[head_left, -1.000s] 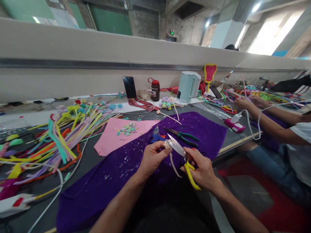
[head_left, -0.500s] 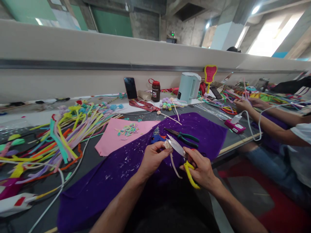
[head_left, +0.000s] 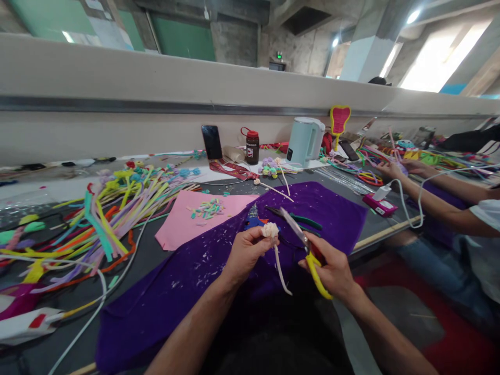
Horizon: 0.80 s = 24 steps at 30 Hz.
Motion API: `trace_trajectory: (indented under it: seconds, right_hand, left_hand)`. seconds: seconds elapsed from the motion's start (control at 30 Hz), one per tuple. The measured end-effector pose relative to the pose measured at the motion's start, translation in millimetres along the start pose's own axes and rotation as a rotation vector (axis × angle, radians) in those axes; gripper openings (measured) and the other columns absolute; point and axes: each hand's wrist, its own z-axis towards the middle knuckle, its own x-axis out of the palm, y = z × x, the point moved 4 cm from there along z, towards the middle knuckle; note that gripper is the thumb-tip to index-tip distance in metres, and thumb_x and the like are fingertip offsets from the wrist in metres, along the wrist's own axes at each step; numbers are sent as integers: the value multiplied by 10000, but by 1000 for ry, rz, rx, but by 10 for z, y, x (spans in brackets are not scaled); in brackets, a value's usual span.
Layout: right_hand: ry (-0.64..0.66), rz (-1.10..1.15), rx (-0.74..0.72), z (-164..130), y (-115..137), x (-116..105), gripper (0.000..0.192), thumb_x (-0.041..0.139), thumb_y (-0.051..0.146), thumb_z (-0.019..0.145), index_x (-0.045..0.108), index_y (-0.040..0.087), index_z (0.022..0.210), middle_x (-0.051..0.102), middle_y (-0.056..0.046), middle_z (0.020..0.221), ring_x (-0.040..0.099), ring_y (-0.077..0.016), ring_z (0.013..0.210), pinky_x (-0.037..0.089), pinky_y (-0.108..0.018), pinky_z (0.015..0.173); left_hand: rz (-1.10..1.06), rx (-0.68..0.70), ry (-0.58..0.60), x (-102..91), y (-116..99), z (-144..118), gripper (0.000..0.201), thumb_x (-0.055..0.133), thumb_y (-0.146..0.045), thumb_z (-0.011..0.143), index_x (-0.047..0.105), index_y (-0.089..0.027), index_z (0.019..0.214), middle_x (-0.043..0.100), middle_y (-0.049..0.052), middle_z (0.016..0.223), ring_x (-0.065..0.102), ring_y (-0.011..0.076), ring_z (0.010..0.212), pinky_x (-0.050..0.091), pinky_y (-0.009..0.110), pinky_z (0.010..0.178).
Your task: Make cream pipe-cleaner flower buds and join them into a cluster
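Likely trimming, near edge of table [head_left: 373, 224]: left hand [head_left: 246, 253] pinches cream flower [head_left: 270, 229], right hand [head_left: 331, 263] grips scissors [head_left: 300, 234]; snipping needs them closer.

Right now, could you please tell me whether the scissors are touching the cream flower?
Apart: the head view shows purple cloth between the scissors and cream flower.

The base of the cream flower [head_left: 270, 229] is hidden by the left hand [head_left: 244, 255], the pliers [head_left: 311, 223] are partly covered by the scissors [head_left: 296, 228], a co-worker's sleeve [head_left: 486, 214] and a white device [head_left: 25, 329] are cut off by opposite edges, and the lettering on the dark bottle [head_left: 252, 147] is too small to be read.
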Motion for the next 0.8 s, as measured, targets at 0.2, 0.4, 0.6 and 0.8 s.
trace_trajectory:
  seconds: [0.2, 0.4, 0.6, 0.8]
  right_hand:
    - [-33, -288, 80, 308, -456, -294, 529, 572, 425, 766, 482, 188, 1230, 640, -81, 985, 618, -189, 811, 476, -263, 712]
    - [131, -672, 234, 689, -1109, -202, 504, 476, 407, 809, 423, 205, 1268, 648, -92, 1006, 618, -242, 878, 451, -304, 695]
    - [351, -756, 371, 907, -1451, -38, 541, 409, 449, 835, 347, 183, 1302, 650, -115, 1019, 616, -287, 911, 429, -327, 667]
    - [483, -773, 302, 1046, -1415, -13, 475, 428, 432, 831, 419, 221, 1257, 634, -115, 1040, 603, -264, 932, 413, -303, 671]
  left_hand:
    - [-217, -43, 100, -21, -5, -19, 154, 692, -249, 665, 702, -148, 781, 662, 47, 675, 464, 63, 483, 324, 196, 474]
    - [-321, -24, 179, -47, -16, -29, 203, 694, -291, 660, 701, -133, 786, 620, 44, 670, 466, 72, 498, 337, 212, 484]
    - [-353, -55, 160, -76, 12, -11, 283, 737, -337, 593, 680, -116, 761, 588, 36, 609, 466, 91, 509, 299, 211, 465]
    - [-319, -74, 135, -76, -7, 10, 240, 729, -328, 603, 627, -123, 675, 554, 9, 562, 423, 74, 467, 269, 202, 451]
